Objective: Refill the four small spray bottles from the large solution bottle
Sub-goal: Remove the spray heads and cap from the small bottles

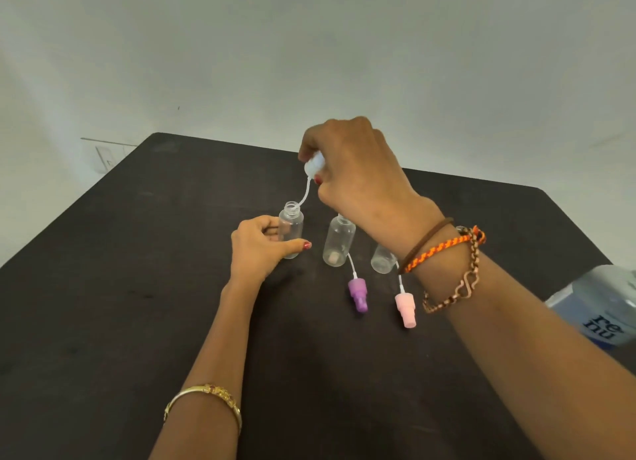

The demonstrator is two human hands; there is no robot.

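Our left hand (256,244) grips the open bottle (291,230); our right hand (354,170) pinches the white sprayer (314,165) above its mouth, with bare table (120,253) left of the bottle.

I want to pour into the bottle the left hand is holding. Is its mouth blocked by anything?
The mouth of the small bottle held by the left hand has no cap, but the thin tube hanging from the white spray cap in the right hand ends right at its rim. That tube is what stands in the way.
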